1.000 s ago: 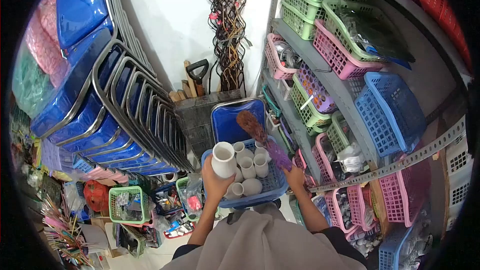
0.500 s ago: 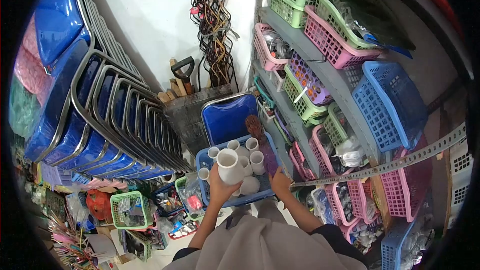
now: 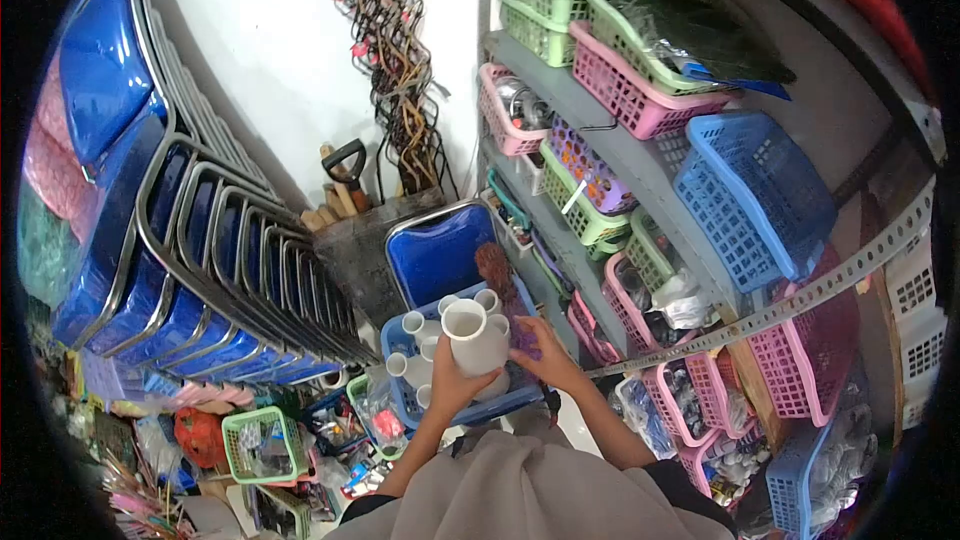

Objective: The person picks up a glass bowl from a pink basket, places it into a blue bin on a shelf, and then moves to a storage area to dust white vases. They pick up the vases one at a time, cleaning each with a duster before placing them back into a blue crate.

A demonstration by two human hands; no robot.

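My left hand (image 3: 462, 388) is wrapped round a wide white plastic pipe fitting (image 3: 465, 323), its round mouth facing up at me. Beside it, my right hand (image 3: 545, 355) has its fingers apart, reaching in at the fitting's right side. Between those fingers and behind them shows a purple, long item (image 3: 522, 312) with a brown textured top (image 3: 491, 265). Below both hands sits a blue basket (image 3: 392, 328) holding several smaller white pipe fittings (image 3: 413, 322).
Stacked blue chairs (image 3: 150, 270) rise on the left. A blue-backed chair (image 3: 440, 250) stands behind the basket. On the right, grey shelves (image 3: 640, 165) carry pink, green and blue baskets (image 3: 755, 200). A green basket (image 3: 264, 445) and assorted goods lie at lower left.
My right hand has left the purple item's lower end and moved up and left to the white fitting. The left hand still holds the fitting. The view has shifted slightly.
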